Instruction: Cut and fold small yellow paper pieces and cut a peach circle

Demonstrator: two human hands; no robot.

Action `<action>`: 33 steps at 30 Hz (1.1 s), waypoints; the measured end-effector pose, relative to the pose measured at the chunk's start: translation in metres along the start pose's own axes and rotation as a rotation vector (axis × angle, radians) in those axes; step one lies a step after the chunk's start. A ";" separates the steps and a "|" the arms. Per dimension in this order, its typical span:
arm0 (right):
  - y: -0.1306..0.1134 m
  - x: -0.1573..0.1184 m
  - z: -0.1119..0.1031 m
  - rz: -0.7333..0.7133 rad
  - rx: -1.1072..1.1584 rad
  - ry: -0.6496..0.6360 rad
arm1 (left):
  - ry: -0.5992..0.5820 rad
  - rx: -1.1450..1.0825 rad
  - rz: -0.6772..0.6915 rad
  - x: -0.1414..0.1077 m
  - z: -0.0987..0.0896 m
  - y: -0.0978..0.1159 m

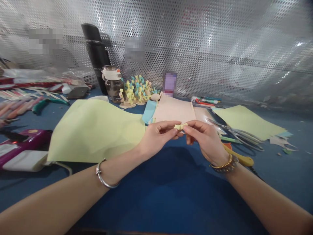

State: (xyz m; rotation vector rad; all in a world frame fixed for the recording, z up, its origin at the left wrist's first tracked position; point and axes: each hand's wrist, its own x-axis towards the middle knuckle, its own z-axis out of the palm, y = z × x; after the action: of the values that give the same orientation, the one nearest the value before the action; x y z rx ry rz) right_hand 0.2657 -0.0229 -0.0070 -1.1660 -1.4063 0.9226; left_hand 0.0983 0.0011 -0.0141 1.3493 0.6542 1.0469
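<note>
Between my two hands is a small pale-yellow folded paper piece (181, 126), pinched at both ends. My left hand (160, 133) grips its left end between thumb and forefinger. The right end sits between the thumb and forefinger of my right hand (204, 137). Both hands hover above the blue table, and the fingers partly cover the piece, so its exact shape is hard to make out. Left of my left hand lies a large yellow-green paper sheet (97, 133). Just beyond my fingers are a pale pink sheet (173, 109) and a blue paper piece (149, 111).
Scissors (242, 133) and a yellow-handled tool (238, 156) lie right of my right hand, near another yellow-green sheet (249, 122). Behind stand small paper flowers (138, 89), a drink bottle (113, 85) and a tall black flask (95, 55). A purple-and-white power strip (26, 150) is at left.
</note>
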 end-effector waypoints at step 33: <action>0.000 0.001 0.001 0.031 0.116 -0.078 | 0.015 0.001 -0.068 0.000 0.001 0.001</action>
State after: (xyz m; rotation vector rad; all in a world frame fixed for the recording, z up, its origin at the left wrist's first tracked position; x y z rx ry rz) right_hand 0.2652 -0.0214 -0.0070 -1.0779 -1.3811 1.0677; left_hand 0.0988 0.0010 -0.0129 1.3118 0.7070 1.0027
